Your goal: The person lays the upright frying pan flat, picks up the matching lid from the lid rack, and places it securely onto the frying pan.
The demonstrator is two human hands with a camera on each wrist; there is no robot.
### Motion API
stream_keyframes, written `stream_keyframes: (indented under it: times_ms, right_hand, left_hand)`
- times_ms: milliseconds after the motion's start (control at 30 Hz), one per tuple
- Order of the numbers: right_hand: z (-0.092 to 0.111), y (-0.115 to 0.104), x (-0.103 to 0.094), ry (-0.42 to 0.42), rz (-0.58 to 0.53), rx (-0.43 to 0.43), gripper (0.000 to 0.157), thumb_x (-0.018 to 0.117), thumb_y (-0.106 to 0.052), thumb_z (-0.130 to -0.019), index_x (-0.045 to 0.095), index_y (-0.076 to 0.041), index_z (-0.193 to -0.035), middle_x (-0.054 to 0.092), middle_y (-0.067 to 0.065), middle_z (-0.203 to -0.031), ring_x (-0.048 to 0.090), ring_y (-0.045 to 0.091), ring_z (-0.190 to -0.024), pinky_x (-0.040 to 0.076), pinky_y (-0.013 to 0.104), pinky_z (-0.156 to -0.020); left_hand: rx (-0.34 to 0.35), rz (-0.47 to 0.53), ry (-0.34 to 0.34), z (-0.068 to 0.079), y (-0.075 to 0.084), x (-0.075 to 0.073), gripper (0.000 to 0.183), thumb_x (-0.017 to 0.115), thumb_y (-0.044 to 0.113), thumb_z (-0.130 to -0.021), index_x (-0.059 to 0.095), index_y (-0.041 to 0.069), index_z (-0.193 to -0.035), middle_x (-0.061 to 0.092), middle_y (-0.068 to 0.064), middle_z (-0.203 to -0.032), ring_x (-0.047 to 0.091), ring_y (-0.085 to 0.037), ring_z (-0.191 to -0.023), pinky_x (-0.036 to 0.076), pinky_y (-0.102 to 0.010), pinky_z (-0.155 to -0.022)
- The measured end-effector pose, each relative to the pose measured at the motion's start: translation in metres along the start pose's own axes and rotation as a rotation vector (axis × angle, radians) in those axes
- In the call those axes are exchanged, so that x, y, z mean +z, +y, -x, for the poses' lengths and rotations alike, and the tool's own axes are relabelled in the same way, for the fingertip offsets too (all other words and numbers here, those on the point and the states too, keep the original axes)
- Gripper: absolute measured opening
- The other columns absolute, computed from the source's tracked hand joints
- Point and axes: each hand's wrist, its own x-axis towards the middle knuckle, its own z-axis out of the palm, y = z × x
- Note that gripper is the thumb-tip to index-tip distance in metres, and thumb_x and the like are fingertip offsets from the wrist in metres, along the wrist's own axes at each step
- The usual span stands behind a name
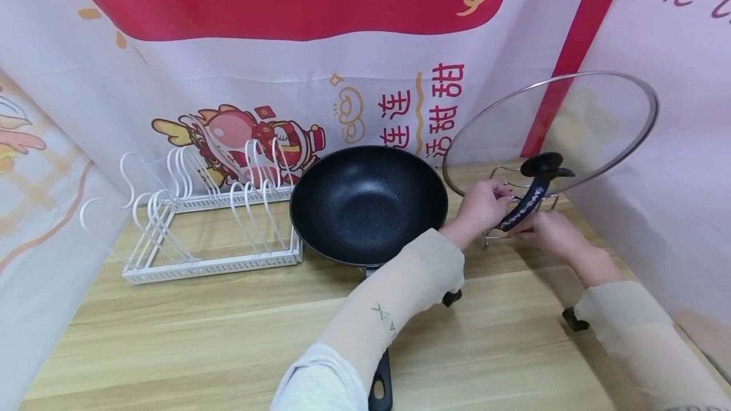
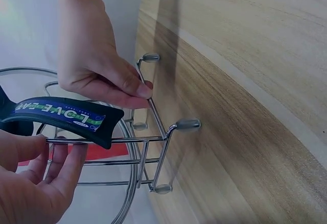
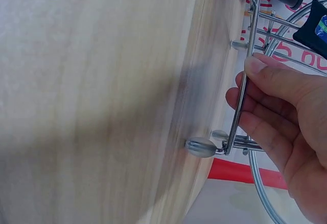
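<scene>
A wire lid stand [image 2: 158,119] with small clear feet holds a large glass lid [image 1: 514,122], which leans upright at the right in the head view. The lid's black knob and curved handle [image 2: 64,116] face me. My left hand [image 1: 482,207] grips an upper wire of the stand beside the handle, its fingers curled beneath in the left wrist view. With thumb and fingers, my right hand [image 3: 286,106] pinches the low front bar of the stand. In the head view, the handle and hands hide part of the stand.
A black wok [image 1: 365,205] sits mid-table, its handle pointing toward me and partly behind my left forearm. Left of it is a white rack [image 1: 214,266] with curved upright prongs. Printed cloth walls [image 1: 320,59] border the wooden table [image 1: 200,328] at the back and sides.
</scene>
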Motion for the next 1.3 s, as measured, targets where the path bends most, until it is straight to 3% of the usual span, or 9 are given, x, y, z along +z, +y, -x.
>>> stream_keyframes:
  times_ms: [467, 667, 1033, 1300]
  right_hand:
    - [0.001, -0.006, 0.001, -0.045, -0.002, 0.085, 0.007, 0.077, -0.001, -0.087, 0.080, -0.006, -0.090, 0.077, 0.012, -0.092, 0.073, 0.037, -0.087, 0.057, 0.055, -0.081]
    - [0.003, -0.009, 0.001, -0.056, -0.002, 0.117, 0.005, 0.077, -0.004, -0.089, 0.080, -0.006, -0.091, 0.077, 0.013, -0.094, 0.073, 0.038, -0.088, 0.057, 0.056, -0.082]
    - [0.003, -0.010, 0.002, -0.037, 0.000, 0.138, 0.003, 0.076, -0.006, -0.091, 0.078, -0.004, -0.092, 0.076, 0.014, -0.094, 0.072, 0.040, -0.087, 0.057, 0.057, -0.081]
    - [0.005, -0.011, 0.004, -0.026, 0.005, 0.115, 0.005, 0.076, -0.005, -0.090, 0.078, -0.002, -0.093, 0.076, 0.014, -0.093, 0.072, 0.039, -0.087, 0.057, 0.056, -0.081]
  left_hand:
    - [-0.002, -0.013, -0.019, -0.001, -0.003, -0.003, 0.006, 0.071, 0.016, -0.098, 0.075, 0.014, -0.094, 0.071, 0.006, -0.098, 0.059, -0.004, -0.081, 0.045, -0.015, -0.069]
    - [0.036, -0.028, -0.048, -0.002, -0.007, -0.005, 0.007, 0.071, 0.017, -0.099, 0.076, 0.013, -0.098, 0.072, 0.006, -0.093, 0.060, -0.004, -0.082, 0.045, -0.013, -0.071]
    - [0.051, 0.123, -0.125, 0.004, -0.009, -0.011, 0.013, 0.070, 0.008, -0.097, 0.075, 0.006, -0.109, 0.073, -0.001, -0.097, 0.062, -0.007, -0.088, 0.048, -0.014, -0.077]
    - [0.043, 0.148, -0.177, 0.007, -0.013, -0.014, 0.022, 0.067, 0.010, -0.099, 0.072, 0.004, -0.119, 0.072, -0.001, -0.102, 0.063, -0.007, -0.094, 0.048, -0.015, -0.082]
